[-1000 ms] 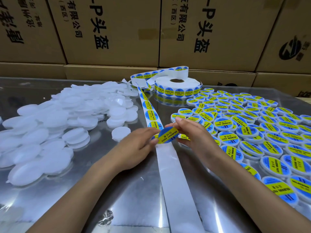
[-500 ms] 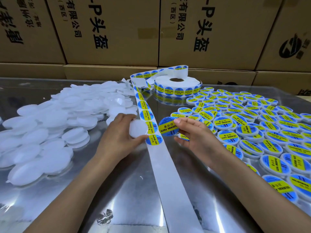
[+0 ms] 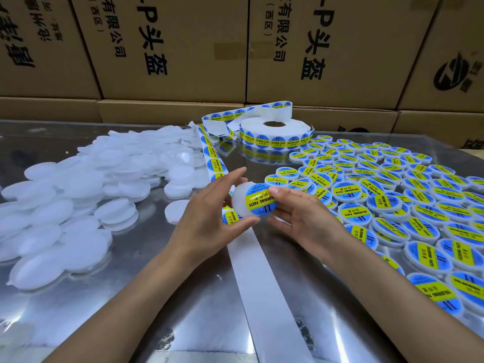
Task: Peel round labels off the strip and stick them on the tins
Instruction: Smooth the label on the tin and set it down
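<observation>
Cartons (image 3: 167, 45) wall the back of a reflective counter (image 3: 146, 297). Bare tins (image 3: 65, 195) lie heaped left, labelled ones (image 3: 392, 203) spread right, the strip (image 3: 259, 292) running between from its roll (image 3: 275, 132). Left hand (image 3: 207, 221) grips a tin (image 3: 243, 203) by its rim, raised above the strip; right hand (image 3: 306, 218) pinches the label (image 3: 260, 200) down onto its face. Judgement: centre the label, then press from the middle outward to avoid creases. Both forearms converge from the near edge, palms facing each other.
</observation>
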